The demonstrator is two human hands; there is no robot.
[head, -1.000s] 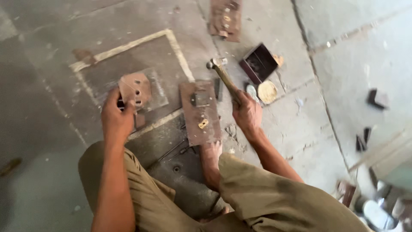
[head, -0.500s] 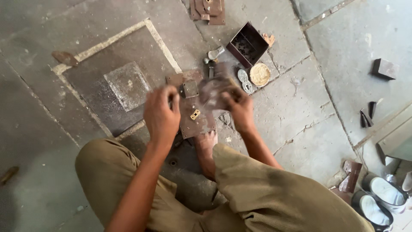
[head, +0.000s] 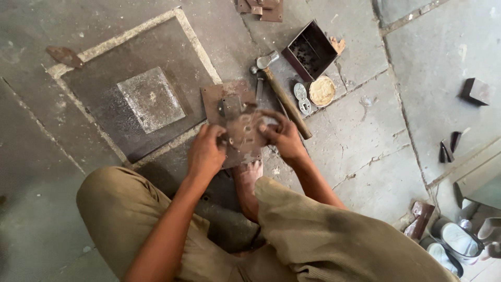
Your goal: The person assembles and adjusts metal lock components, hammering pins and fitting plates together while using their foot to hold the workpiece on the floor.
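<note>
Head view: a small rusty perforated plate (head: 244, 131) is held between both hands, just above a larger rusty base plate (head: 222, 102) lying on the stone floor (head: 365, 136). Left hand (head: 206, 151) is pinched on the plate's 9 o'clock edge, fingers curled under; right hand (head: 284, 137) is clamped on the 3 o'clock edge, thumb over the top. Both grips are closed on the same plate; neither is spread.

Key relation: the held plate sits between the two grips, roughly level, face up, overlapping the near end of the base plate, which extends away toward 11 o'clock. A bare foot (head: 249, 175) is planted at 6 o'clock, at the near edge of the plates.

A hammer (head: 282, 94) is lying free at 1 o'clock from the plate, long axis running 11-to-5, handle end just beside the right hand, which is clearly the nearer one. Beyond the hammer, an open dark metal box (head: 310, 52) and a round tin lid (head: 322, 90) are seen.
</note>
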